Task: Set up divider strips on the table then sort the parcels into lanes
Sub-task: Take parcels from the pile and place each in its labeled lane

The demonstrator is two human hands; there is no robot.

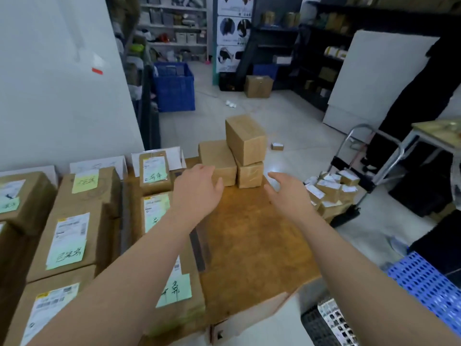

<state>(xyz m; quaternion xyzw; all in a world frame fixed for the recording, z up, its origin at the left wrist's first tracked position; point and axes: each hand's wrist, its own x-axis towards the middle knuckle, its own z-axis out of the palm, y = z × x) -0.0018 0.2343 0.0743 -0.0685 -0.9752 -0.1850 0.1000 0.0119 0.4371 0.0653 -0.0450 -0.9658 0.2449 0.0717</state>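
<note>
Three plain brown parcels stand at the far end of the wooden table (249, 236): a low one (219, 161) on the left, another (250, 174) on the right, and a third (245, 138) stacked tilted on top. My left hand (197, 188) reaches toward the low left parcel, fingers relaxed, fingertips at its near edge. My right hand (287, 193) hovers open just right of the stack, touching nothing. Labelled parcels (69, 226) with green notes lie in lanes on the left. A dark divider strip (197, 250) runs along the table beside my left forearm.
White folded lane cards (99, 166) stand behind the labelled parcels. A trolley (329, 193) with several small boxes stands right of the table. A blue perforated crate (429, 283) is at lower right. A white wall panel (62, 83) rises on the left.
</note>
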